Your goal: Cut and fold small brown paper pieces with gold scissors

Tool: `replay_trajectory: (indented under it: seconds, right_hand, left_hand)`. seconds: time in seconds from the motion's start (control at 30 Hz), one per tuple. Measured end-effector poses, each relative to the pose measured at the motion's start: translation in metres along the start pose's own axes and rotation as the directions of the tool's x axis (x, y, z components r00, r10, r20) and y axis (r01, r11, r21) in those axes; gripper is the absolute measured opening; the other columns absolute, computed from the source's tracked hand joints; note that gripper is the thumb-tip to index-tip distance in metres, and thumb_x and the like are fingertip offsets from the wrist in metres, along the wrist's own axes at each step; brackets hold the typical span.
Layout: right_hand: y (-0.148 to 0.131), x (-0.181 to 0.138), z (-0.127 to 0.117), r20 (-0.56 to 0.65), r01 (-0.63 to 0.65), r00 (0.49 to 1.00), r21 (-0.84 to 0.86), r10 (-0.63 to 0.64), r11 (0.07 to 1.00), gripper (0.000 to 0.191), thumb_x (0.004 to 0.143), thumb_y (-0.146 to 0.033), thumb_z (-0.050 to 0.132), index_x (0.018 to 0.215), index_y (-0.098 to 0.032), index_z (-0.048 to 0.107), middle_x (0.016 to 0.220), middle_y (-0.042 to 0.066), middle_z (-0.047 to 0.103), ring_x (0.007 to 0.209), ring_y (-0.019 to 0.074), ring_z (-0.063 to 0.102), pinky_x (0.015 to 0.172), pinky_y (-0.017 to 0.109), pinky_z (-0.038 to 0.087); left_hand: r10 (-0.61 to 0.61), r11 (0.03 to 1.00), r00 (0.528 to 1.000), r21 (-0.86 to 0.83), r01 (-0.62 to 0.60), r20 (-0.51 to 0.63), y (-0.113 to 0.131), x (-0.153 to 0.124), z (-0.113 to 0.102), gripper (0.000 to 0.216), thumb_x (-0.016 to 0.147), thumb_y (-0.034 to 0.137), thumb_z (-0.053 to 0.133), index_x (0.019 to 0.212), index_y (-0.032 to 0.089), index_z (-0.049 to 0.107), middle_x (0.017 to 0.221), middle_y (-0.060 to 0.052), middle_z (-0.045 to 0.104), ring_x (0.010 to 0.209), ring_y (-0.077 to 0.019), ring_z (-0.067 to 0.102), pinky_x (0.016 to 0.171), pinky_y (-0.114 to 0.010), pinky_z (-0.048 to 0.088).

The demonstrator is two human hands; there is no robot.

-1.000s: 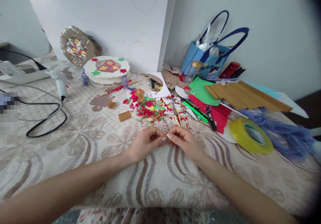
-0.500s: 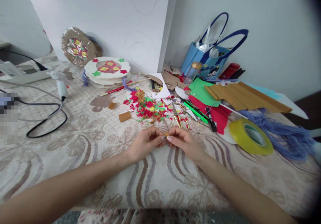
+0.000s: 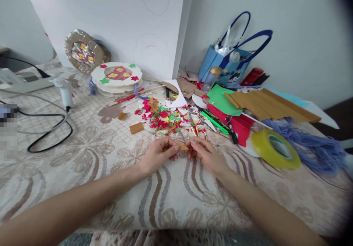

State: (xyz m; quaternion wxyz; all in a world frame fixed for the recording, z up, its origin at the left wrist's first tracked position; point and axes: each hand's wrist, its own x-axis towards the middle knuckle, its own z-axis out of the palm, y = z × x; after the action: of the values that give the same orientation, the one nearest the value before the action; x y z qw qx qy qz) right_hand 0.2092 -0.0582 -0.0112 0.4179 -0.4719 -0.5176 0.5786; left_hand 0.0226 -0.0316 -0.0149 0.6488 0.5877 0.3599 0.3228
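My left hand (image 3: 159,154) and my right hand (image 3: 204,154) meet over the patterned tablecloth (image 3: 91,165), each pinching one end of a small brown paper piece (image 3: 182,146). Both hands are closed on it with fingertips together. Just beyond them lie gold-handled scissors (image 3: 196,130) and a heap of red, green and yellow paper scraps (image 3: 162,119).
A yellow tape roll (image 3: 275,148) and blue yarn (image 3: 311,143) lie right. Folded brown, red and green paper (image 3: 264,104), a blue bag (image 3: 231,64), decorated plates (image 3: 117,75), a glue gun (image 3: 64,91) with its black cable (image 3: 52,128) surround the work spot.
The brown piece now shows more between my fingertips, spread out flatter. Both hands stay in nearly the same spot.
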Motion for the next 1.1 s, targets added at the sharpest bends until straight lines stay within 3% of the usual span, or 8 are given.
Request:
replay_trajectory:
  seconds: [0.17,0.33,0.93,1.1]
  right_hand:
    - [-0.001,-0.001,0.004,0.085,0.009,0.996,-0.057,-0.004,0.998,0.019,0.081,-0.037,0.06,0.081,-0.018,0.057,0.069,-0.002,0.056,0.06,0.0113,0.051,0.056,0.023,0.039]
    - [-0.001,-0.002,0.005,0.049,0.024,0.999,-0.139,-0.017,0.99,0.019,0.081,-0.032,0.06,0.072,-0.018,0.051,0.06,-0.004,0.051,0.054,0.0098,0.048,0.053,0.022,0.037]
    - [-0.002,0.004,-0.006,0.049,0.036,0.998,-0.235,-0.026,0.971,0.025,0.084,-0.04,0.055,0.072,-0.019,0.051,0.057,-0.005,0.049,0.051,0.0101,0.046,0.049,0.022,0.036]
    - [-0.007,0.003,-0.008,-0.028,0.04,0.998,-0.239,-0.048,0.97,0.026,0.086,-0.041,0.051,0.073,-0.019,0.052,0.062,-0.003,0.051,0.054,0.011,0.049,0.053,0.024,0.04]
  left_hand:
    - [0.026,0.999,1.0,0.036,-0.027,0.012,0.0,-0.001,0.001,0.023,0.08,0.035,0.058,0.076,0.013,0.054,0.065,0.0,0.057,0.06,-0.0103,0.053,0.06,-0.024,0.045]
    - [0.042,0.996,0.999,0.078,-0.043,0.009,0.0,-0.001,0.002,0.023,0.08,0.035,0.057,0.077,0.012,0.055,0.067,-0.001,0.058,0.062,-0.0115,0.054,0.061,-0.025,0.046]
    - [0.019,0.996,1.0,0.085,-0.017,-0.02,0.002,0.001,0.0,0.023,0.079,0.037,0.057,0.074,0.014,0.054,0.065,-0.001,0.06,0.059,-0.011,0.055,0.06,-0.025,0.047]
    - [0.019,0.997,0.998,0.081,-0.014,-0.055,0.004,0.003,-0.003,0.024,0.079,0.038,0.057,0.072,0.014,0.054,0.063,0.0,0.06,0.058,-0.0104,0.055,0.059,-0.023,0.047]
